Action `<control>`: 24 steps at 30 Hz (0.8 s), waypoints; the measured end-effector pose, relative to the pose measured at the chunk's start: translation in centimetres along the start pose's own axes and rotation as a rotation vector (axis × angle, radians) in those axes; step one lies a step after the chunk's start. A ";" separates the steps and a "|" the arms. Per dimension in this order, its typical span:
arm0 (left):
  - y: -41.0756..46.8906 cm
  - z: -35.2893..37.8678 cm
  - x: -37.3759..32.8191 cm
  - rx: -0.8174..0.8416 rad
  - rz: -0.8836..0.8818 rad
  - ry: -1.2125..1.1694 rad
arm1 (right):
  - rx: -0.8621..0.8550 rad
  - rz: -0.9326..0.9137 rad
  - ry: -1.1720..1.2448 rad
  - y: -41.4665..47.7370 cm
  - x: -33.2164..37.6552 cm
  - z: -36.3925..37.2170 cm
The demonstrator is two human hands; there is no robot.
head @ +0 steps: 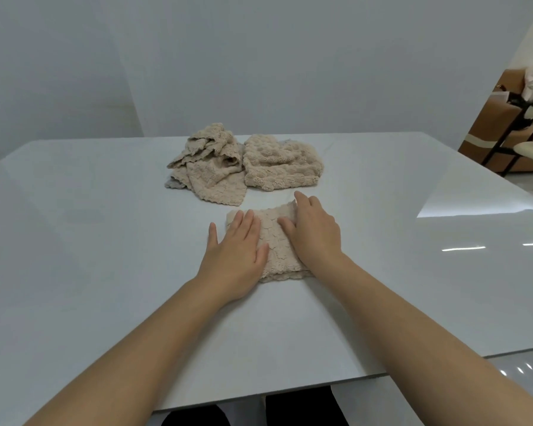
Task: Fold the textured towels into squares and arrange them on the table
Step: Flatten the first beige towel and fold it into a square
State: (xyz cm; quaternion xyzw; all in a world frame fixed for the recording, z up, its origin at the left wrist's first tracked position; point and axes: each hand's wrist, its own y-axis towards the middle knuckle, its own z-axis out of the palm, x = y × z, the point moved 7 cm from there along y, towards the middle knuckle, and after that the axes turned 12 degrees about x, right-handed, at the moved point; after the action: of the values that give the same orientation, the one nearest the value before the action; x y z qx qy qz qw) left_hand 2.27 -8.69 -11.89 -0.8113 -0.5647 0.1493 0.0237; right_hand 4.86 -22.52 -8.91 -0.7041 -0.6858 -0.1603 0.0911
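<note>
Glossy white table [105, 241], centre: flat left hand [234, 256] and right hand [314, 232] smooth folded beige textured towel [276, 252]; setting it aside seems next.

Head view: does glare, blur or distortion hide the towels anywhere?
Head view: glare streaks lie on the table at right, clear of the folded towel; light is soft, shadows faint; wide-angle bending curves the table edges; the unfolded towels read sharply.

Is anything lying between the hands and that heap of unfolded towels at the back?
Nothing visible. The left hand and right hand press flat on the folded towel, and only bare table separates it from the crumpled heap behind.
</note>
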 end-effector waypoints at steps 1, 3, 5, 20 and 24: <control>0.0 0.1 -0.1 0.005 -0.004 0.014 | 0.011 0.023 -0.037 -0.1 -0.1 0.1; 0.0 0.0 -0.3 0.017 0.003 -0.009 | 0.016 0.045 -0.102 -0.3 -0.4 0.1; 0.4 -1.0 0.2 -0.002 0.011 -0.104 | 0.012 0.038 -0.123 -0.4 -0.4 -0.3; -2.1 -3.2 3.9 0.006 0.068 -0.955 | 0.139 -0.177 -0.156 0.8 1.2 -1.4; -2.0 -1.2 3.1 0.216 -0.015 -1.076 | 0.247 -0.158 -0.101 -0.3 1.5 1.8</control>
State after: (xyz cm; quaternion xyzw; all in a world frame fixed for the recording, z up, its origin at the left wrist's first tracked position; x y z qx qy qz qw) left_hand 1.79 -4.94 -11.01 -0.6094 -0.4845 0.6000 -0.1840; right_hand 4.71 -20.50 -10.12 -0.6384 -0.7574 -0.0459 0.1296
